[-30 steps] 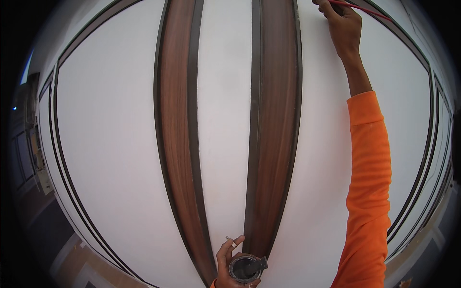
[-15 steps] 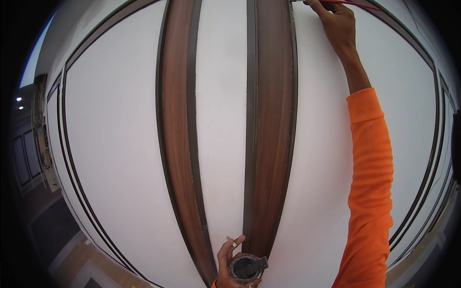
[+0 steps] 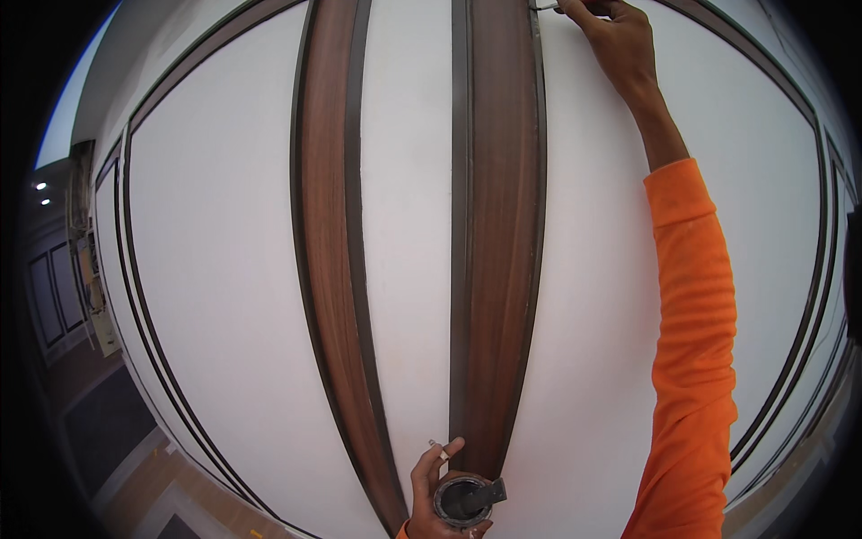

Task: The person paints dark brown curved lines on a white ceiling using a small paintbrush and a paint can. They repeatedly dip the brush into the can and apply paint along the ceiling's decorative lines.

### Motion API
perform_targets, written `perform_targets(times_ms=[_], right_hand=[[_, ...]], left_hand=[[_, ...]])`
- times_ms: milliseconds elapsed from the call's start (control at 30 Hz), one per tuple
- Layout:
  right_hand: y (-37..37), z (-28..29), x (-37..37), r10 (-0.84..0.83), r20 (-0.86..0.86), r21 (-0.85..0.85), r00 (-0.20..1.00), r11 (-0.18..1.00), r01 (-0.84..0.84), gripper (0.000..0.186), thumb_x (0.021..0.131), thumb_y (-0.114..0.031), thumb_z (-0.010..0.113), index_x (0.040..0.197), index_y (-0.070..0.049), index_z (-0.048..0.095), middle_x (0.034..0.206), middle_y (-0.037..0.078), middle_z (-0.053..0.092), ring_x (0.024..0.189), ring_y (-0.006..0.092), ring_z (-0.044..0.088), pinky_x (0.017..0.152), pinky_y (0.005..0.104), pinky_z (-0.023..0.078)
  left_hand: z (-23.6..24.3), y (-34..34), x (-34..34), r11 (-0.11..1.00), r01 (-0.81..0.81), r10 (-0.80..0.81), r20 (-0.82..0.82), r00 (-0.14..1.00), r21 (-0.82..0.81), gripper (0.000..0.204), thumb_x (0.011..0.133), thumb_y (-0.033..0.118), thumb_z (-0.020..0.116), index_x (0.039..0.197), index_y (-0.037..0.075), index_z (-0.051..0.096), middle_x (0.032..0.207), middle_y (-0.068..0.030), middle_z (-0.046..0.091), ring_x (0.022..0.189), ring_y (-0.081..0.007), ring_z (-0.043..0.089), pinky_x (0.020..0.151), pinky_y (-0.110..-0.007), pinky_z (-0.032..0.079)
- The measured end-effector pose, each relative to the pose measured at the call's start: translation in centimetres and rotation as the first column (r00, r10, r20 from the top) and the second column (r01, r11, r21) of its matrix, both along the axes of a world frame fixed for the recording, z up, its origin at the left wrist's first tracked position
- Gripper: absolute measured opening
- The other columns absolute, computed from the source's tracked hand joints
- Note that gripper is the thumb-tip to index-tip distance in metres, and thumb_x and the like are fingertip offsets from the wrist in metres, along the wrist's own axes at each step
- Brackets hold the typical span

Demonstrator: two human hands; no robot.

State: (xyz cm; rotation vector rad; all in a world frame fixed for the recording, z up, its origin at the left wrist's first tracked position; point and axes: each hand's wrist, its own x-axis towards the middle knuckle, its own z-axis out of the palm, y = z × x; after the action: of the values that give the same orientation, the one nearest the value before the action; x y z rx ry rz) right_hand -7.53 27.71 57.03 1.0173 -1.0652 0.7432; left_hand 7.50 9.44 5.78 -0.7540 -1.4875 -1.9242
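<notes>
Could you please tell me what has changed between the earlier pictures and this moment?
The raised right hand with its thin tool has shifted leftwards along the top of the white wall panel, closer to the right brown wood-grain vertical strip; the view has also drifted slightly. The left hand stays low, its grip unchanged on the small round dark container.

Two wooden strips point(image 3: 328, 269), one tin point(image 3: 462, 500)
</notes>
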Motion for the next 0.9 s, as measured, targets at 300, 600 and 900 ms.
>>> perform_targets(times_ms=[300,600,900], right_hand=[[0.4,0.8,-1.9,0.1,-0.013,-0.015,0.995,0.995,-0.101,0.022,0.09,-0.021,0.071,0.099,-0.001,0.076,0.09,0.011,0.076,0.084,0.019,0.07,0.075,0.0345,0.056],[-0.9,0.7,-2.0,0.211,0.027,-0.004,0.977,0.978,-0.211,0.021,0.089,-0.02,0.071,0.097,-0.001,0.077,0.089,0.01,0.076,0.081,0.0172,0.069,0.073,0.0317,0.055],[-3.8,1.2,-2.3,0.048,0.034,0.075,0.998,0.996,-0.05,0.02,0.09,-0.021,0.072,0.095,-0.003,0.078,0.088,0.009,0.076,0.082,0.0168,0.069,0.073,0.0324,0.055]], left_hand=[[0.4,1.2,0.3,0.999,-0.049,0.049,0.05,0.998,-0.003,0.115,0.073,0.018,0.088,0.154,0.0,0.009,0.154,-0.034,0.025,0.109,-0.0296,0.067,0.093,-0.04,0.058],[1.3,0.9,0.7,0.995,-0.101,0.102,0.076,0.992,-0.013,0.11,0.074,0.011,0.087,0.153,0.0,0.011,0.151,-0.0364,0.028,0.108,-0.0305,0.069,0.093,-0.039,0.06],[1.4,-1.8,1.2,0.987,-0.163,0.163,0.095,0.982,-0.011,0.114,0.072,0.013,0.089,0.154,0.001,0.01,0.153,-0.0351,0.027,0.108,-0.0303,0.069,0.092,-0.038,0.06]])
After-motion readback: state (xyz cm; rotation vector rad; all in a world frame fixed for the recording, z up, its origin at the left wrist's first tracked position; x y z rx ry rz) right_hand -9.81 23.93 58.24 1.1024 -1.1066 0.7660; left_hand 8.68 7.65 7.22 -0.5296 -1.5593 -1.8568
